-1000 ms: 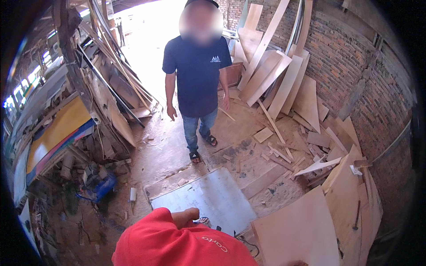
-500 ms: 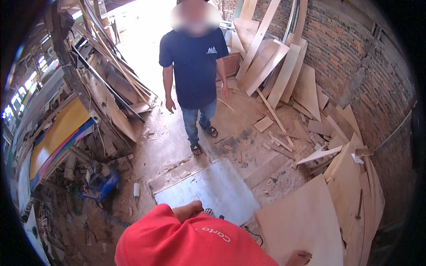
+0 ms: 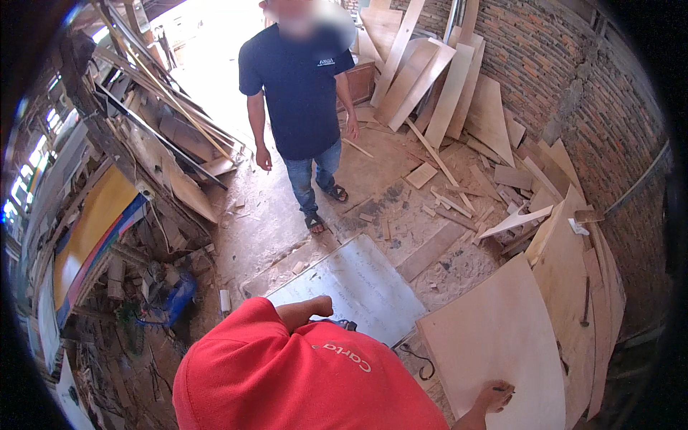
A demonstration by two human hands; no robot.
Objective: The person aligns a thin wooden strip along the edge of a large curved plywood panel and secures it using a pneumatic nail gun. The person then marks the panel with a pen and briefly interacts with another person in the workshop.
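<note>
My left hand is bent in front of my red shirt, fingers curled into a fist; whether anything is inside is hidden. Behind it lies a whitish panel on the floor, with faint marks on its surface. At lower right my right hand is closed around a small dark stick-like thing, perhaps a pen. That hand is over a large pale plywood sheet; contact with the sheet cannot be made out.
A person in a dark shirt stands facing me beyond the panel. Plywood offcuts lean against the brick wall, and scraps litter the floor. A hammer-like tool rests on boards at right. Stacked timber and a blue object are at left.
My view has shifted slightly. My right hand with the dark thing shows more fully over the plywood. My left fist has come up and forward. The person opposite stays about where they were.
</note>
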